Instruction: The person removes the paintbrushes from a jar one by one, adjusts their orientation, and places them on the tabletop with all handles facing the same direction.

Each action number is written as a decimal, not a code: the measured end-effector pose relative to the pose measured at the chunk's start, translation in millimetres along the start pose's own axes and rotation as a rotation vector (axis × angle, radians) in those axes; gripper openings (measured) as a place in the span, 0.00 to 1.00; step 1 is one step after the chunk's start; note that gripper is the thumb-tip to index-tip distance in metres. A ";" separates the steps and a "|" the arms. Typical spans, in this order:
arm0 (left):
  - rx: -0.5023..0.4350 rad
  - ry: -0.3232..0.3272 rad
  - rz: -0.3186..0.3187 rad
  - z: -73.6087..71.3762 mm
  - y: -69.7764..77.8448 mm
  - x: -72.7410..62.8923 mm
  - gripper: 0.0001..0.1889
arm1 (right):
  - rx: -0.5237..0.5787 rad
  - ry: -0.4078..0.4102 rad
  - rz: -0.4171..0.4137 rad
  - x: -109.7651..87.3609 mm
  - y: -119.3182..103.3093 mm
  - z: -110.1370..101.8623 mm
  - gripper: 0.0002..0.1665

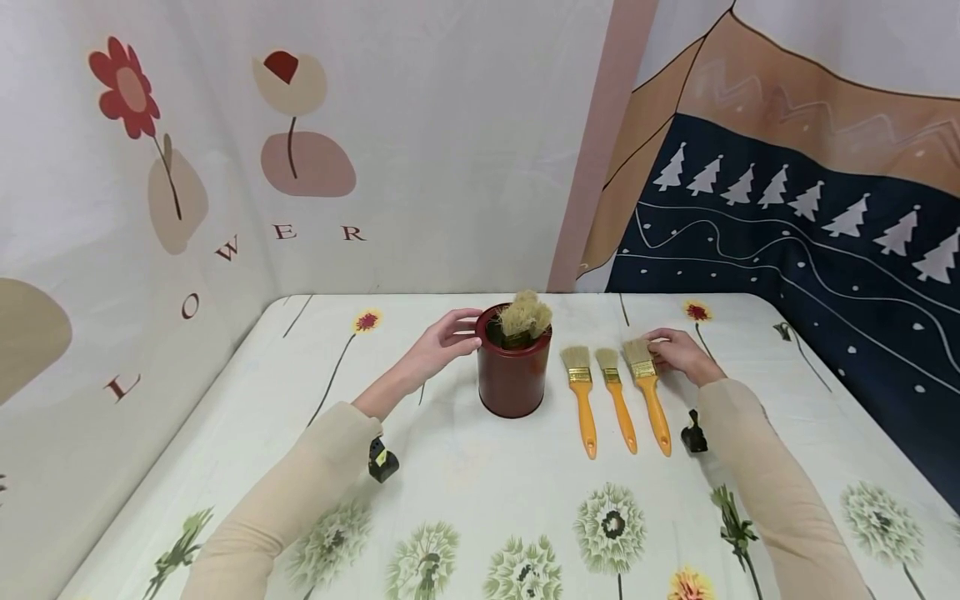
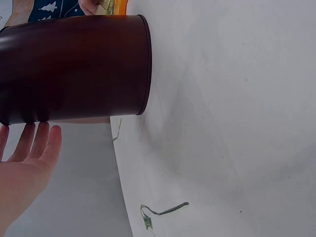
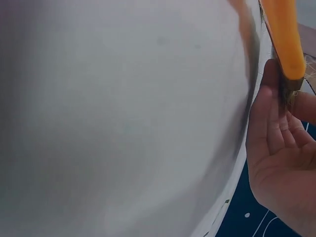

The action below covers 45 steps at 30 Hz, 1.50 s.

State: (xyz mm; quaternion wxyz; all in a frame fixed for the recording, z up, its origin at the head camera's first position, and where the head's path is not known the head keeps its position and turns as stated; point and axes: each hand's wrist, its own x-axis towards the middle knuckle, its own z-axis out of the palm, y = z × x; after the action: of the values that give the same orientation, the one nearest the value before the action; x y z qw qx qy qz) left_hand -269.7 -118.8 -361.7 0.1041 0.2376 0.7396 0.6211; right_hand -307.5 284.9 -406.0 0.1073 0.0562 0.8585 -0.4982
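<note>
As I look down through the head camera, a printed fabric backdrop (image 1: 450, 167) rises behind a table (image 1: 450, 517) spread with flower-patterned white cloth. Upright near the far edge stands a dark red can (image 1: 512, 383). At its left side I see the person's left hand (image 1: 438, 346), open, fingertips touching the wall. The right hand (image 1: 678, 352) pinches the bristle end of the rightmost brush (image 1: 656, 417) — one of three lying beside the can, orange handles toward me. Left of it lie the wide brush (image 1: 583, 412) and the narrow brush (image 1: 620, 412). A pale bristly tuft (image 1: 527, 313) pokes from the can's mouth.
</note>
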 end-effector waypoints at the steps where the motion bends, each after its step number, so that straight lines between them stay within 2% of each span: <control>1: 0.002 0.001 -0.002 0.1 -0.1 0.1 0.26 | -0.005 -0.002 0.004 0.6 1.0 0.0 0.20; 7: -0.002 0.010 -0.003 0.5 -0.1 0.1 0.26 | -0.025 0.018 0.034 1.3 2.6 0.1 0.21; 13: -0.004 0.009 0.007 -0.1 -0.8 -0.2 0.26 | -0.063 0.032 0.026 -1.2 0.5 -1.7 0.21; 16: -0.009 0.008 0.008 -0.2 -0.8 -0.2 0.26 | -0.078 0.054 0.020 3.4 3.0 -3.2 0.20; 19: -0.008 0.007 0.008 -0.2 -0.7 -0.6 0.26 | -0.137 0.080 -0.025 23.0 21.4 -8.3 0.19; 23: -0.004 0.006 0.009 0.2 0.0 -1.4 0.26 | -0.230 0.118 -0.127 48.3 45.3 -14.1 0.23; 27: -0.005 0.009 0.010 0.5 0.2 -1.2 0.26 | -0.207 0.125 -0.206 47.0 40.9 -12.4 0.22; 33: -0.006 0.010 0.018 0.4 0.0 -0.3 0.26 | -0.225 0.172 -0.223 52.7 39.6 3.6 0.24; 37: -0.002 0.006 0.017 0.0 0.8 -0.9 0.26 | -0.206 0.142 -0.292 41.8 27.8 16.1 0.22; 45: -0.007 0.007 0.010 0.4 1.9 -1.8 0.26 | -0.131 0.009 -0.353 -42.6 -53.7 37.9 0.21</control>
State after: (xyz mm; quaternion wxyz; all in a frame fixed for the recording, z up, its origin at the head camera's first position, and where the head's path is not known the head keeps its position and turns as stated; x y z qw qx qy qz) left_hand -267.6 -119.1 -360.1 0.0991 0.2389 0.7367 0.6248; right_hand -272.2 225.8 -368.7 0.0178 -0.1000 0.8862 -0.4521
